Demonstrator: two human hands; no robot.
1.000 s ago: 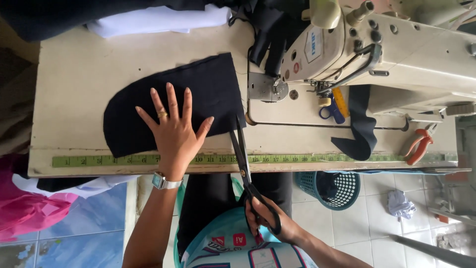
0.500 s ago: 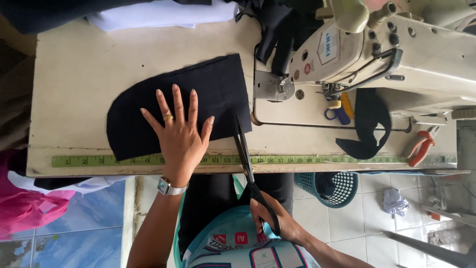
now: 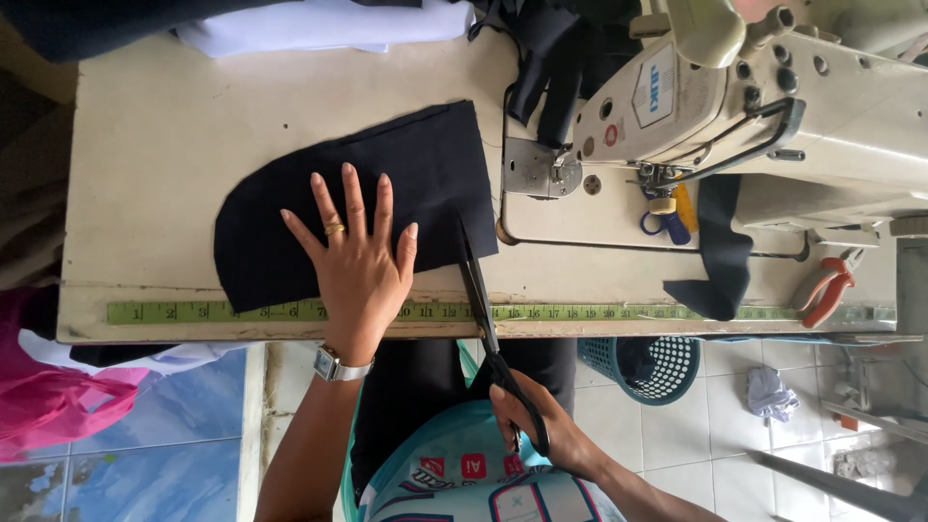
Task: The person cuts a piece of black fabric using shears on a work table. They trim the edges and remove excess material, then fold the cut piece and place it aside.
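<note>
Head view: left hand (image 3: 360, 259) lies flat, fingers spread, on black cloth (image 3: 290, 217); right hand (image 3: 541, 425) grips scissors (image 3: 480, 300), blades at the cloth's edge beside the left hand.

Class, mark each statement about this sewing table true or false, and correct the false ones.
1. The left hand lies flat on the black fabric piece. True.
2. The right hand holds a pencil. False: it holds scissors.
3. A green measuring tape runs along the table's front edge. True.
4. The sewing machine stands at the table's left end. False: it stands at the right.
5. The basket sits on the table. False: it is on the floor.
</note>
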